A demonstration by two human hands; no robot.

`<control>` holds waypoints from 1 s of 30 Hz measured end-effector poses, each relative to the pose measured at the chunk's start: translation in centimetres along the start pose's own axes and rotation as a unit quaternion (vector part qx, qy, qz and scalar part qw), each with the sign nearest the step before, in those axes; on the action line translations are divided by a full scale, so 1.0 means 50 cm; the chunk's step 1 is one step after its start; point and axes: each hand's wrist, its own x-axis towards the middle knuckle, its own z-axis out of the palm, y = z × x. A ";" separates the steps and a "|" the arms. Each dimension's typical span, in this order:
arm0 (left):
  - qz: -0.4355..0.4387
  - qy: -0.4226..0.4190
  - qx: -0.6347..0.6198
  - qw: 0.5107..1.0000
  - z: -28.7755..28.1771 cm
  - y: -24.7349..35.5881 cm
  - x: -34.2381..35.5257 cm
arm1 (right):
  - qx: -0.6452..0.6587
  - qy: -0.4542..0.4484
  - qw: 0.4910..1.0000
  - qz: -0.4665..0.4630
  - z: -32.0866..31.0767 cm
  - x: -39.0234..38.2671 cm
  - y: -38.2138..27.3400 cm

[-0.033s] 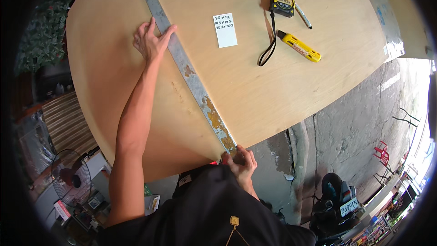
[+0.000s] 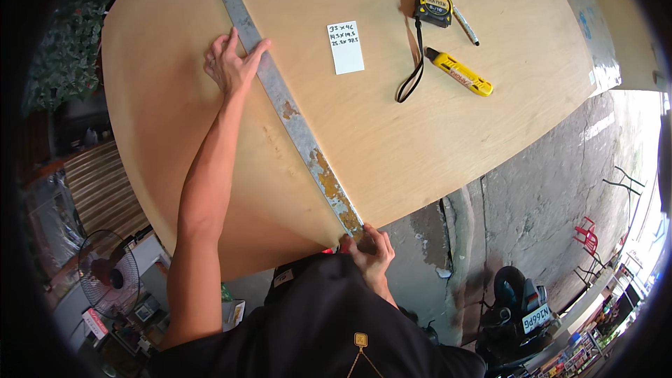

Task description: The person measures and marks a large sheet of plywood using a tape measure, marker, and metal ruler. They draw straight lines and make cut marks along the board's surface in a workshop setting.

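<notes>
While the long metal straightedge (image 2: 290, 108) is lying diagonally across the plywood sheet (image 2: 434, 147), its long axis is running from the far upper left of the sheet down to the near edge close to the person's body. The left hand (image 2: 231, 63) is pressing flat on the sheet at the straightedge's left side, fingers spread fairly wide, with the fingertips (image 2: 260, 45) reaching onto the strip about a third of the way along it. The right hand (image 2: 371, 248) is sitting at the near end of the strip, at the sheet's edge, fingers curled closed around something small and reddish; what it is holding cannot be told. The strip therefore is lying directly under the left fingers and is running away from the right hand toward the upper left; the right hand is the nearer to its near end. Right of the strip and well apart from both hands, a white rectangular paper slip (image 2: 346, 47) with handwriting is lying flat. Further right are a yellow-and-black tape measure (image 2: 432, 8) with a black strap, a marker pen (image 2: 465, 26) just beside it, and a yellow utility knife (image 2: 460, 72) nearby. A small white plate is showing on a parked scooter (image 2: 521, 308) at lower right.
</notes>
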 end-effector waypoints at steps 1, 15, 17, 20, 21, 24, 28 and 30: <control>-0.001 0.000 -0.002 1.000 0.003 -0.003 0.001 | -0.005 -0.001 1.000 -0.002 -0.001 0.004 0.001; -0.006 -0.023 0.039 0.999 -0.003 0.015 0.009 | 0.003 0.013 0.999 -0.033 0.011 0.016 0.010; -0.014 -0.034 0.044 0.998 -0.007 0.021 0.010 | 0.005 0.014 0.999 -0.031 0.011 0.015 0.009; -0.016 -0.038 0.046 0.998 -0.008 0.021 0.009 | 0.007 0.015 0.999 -0.027 0.011 0.016 0.006; -0.013 -0.038 0.049 0.998 -0.007 0.019 0.010 | 0.008 0.015 1.000 -0.026 0.010 0.015 0.005; -0.010 -0.037 0.055 0.998 -0.004 0.015 0.011 | 0.003 0.013 1.000 -0.024 0.013 0.011 0.013; 0.009 -0.023 0.065 0.998 0.000 0.019 0.009 | 0.006 0.015 1.000 -0.019 0.013 0.012 0.011; 0.020 -0.022 0.087 0.996 0.000 0.017 0.007 | 0.008 0.015 1.000 -0.022 0.011 0.013 0.007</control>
